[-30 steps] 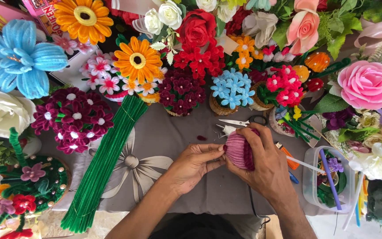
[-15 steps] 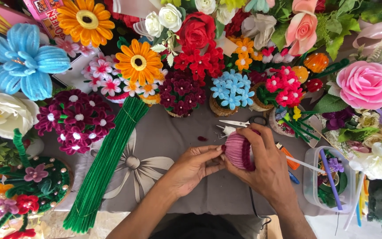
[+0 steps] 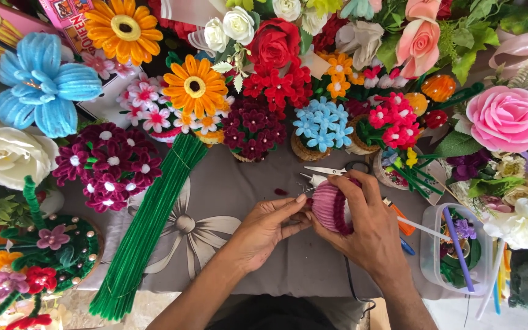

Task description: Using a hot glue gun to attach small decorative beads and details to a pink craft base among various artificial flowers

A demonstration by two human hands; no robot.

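Right hand [image 3: 366, 225] cups a pink ball [image 3: 328, 206]; left hand [image 3: 268, 227] pinches its edge, mid-surface [image 3: 239, 183], beside green stems [image 3: 148, 229].

A rounded pink pipe-cleaner piece [image 3: 331, 208], ribbed with fuzzy strands and banded by a darker maroon strip, sits just above the grey cloth near the table's middle. It is cupped from the right side and pinched at its left edge, partly hidden by fingers.

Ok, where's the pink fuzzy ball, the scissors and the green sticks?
pink fuzzy ball [image 3: 328, 206], head view, its ribbed left side
scissors [image 3: 328, 171], head view, the blades
green sticks [image 3: 148, 226], head view, middle of the bundle
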